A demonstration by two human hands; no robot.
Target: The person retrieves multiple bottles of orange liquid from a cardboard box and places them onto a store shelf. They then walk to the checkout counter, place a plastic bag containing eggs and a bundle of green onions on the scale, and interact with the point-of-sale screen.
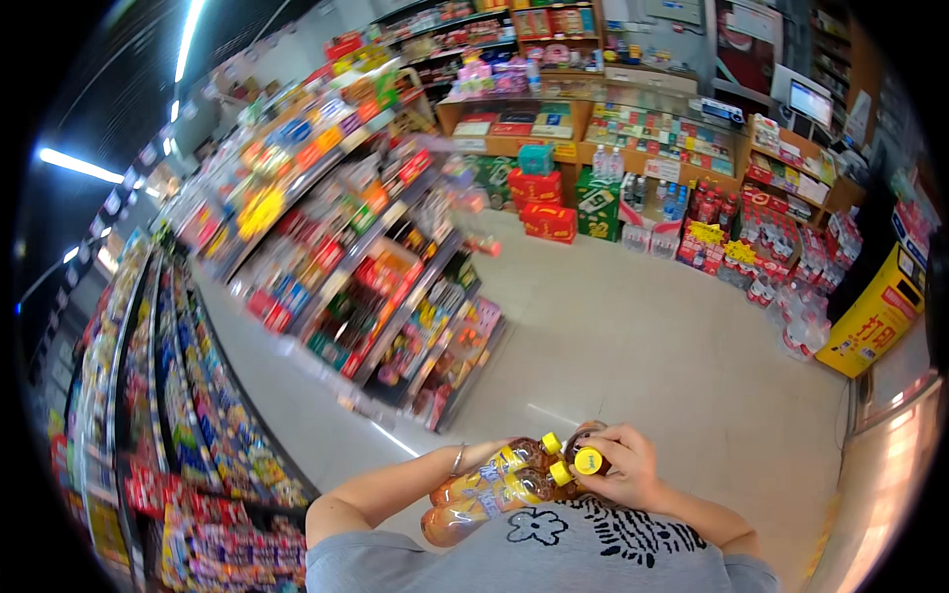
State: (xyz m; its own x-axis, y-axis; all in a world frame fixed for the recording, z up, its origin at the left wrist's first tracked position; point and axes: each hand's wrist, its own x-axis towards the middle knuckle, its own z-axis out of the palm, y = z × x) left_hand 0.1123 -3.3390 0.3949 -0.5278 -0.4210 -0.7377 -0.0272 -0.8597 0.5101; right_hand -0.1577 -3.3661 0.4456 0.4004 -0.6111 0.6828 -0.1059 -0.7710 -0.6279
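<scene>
Two plastic bottles of amber drink with yellow caps lie side by side against my grey T-shirt (474, 560): an upper bottle (485, 471) and a lower bottle (482, 504). My left hand (485, 454) supports them from the far side, its fingers mostly hidden behind them. A bracelet (458, 459) circles that wrist. My right hand (626, 463) grips a third bottle (589, 461) near its neck, with the yellow cap facing up at me. This bottle's lower part is hidden below the cap and hand. The caps of all three bottles are close together.
A stocked snack shelf (371, 282) stands ahead to the left, and another long shelf (200, 385) runs along the far left. Beyond the tiled floor (630, 319) is a glass counter (660, 133). Packed drinks (764, 237) and a yellow machine (875, 311) line the right.
</scene>
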